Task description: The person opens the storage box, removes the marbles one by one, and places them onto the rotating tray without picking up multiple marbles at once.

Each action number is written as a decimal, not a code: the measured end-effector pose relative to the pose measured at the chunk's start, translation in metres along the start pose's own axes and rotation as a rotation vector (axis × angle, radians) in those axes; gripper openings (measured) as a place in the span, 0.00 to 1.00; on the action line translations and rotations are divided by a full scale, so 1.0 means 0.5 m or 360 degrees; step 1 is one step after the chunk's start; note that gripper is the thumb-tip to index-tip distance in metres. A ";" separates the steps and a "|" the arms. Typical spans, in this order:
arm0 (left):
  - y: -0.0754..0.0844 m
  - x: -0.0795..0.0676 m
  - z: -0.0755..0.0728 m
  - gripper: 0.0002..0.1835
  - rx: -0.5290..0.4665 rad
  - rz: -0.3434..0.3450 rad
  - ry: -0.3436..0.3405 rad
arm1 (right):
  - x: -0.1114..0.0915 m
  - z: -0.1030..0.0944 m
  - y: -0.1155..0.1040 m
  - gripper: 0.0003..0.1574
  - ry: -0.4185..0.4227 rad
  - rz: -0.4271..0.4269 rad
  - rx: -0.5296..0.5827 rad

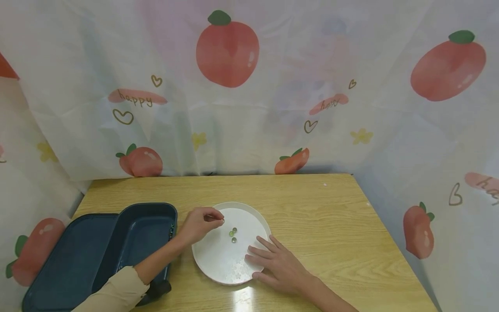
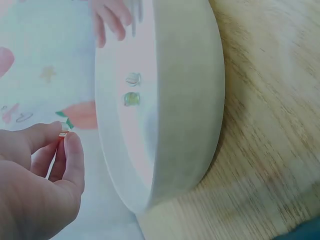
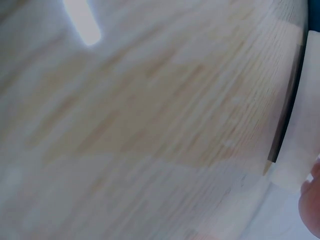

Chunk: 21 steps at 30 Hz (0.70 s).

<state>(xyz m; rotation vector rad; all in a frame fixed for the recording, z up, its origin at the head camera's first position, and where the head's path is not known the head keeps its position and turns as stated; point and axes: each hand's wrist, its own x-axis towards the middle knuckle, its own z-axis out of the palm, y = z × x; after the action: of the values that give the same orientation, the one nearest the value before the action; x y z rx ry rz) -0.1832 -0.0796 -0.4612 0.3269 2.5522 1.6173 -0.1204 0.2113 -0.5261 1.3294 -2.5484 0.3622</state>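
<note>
A round white tray with a low rim lies on the wooden table. Several small glass marbles, some greenish, sit near its middle. Above the tray's left side, my left hand pinches one marble between thumb and fingertips; the left wrist view shows it as a clear bead with an orange tint. My right hand rests on the tray's right rim, its fingers spread over the edge. The right wrist view holds only a fingertip beside the tray's wall.
A dark blue two-part container stands left of the white tray, with the left forearm crossing over it. Small shiny things lie along its right inner wall. Behind the table hangs a fruit-patterned cloth, which also covers both sides.
</note>
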 end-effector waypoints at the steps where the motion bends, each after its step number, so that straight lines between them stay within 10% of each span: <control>1: 0.000 0.002 0.005 0.03 0.0002 -0.0001 -0.0001 | 0.000 0.000 0.000 0.27 -0.0003 0.0000 -0.0002; 21: -0.032 0.020 0.068 0.02 0.0127 -0.0044 0.0034 | -0.001 -0.001 0.001 0.27 0.0028 -0.0016 0.0016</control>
<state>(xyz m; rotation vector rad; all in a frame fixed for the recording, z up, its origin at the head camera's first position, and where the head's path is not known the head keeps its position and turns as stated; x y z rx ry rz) -0.1880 -0.0541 -0.4899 0.2815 2.6296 1.5209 -0.1205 0.2119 -0.5260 1.3359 -2.5282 0.3834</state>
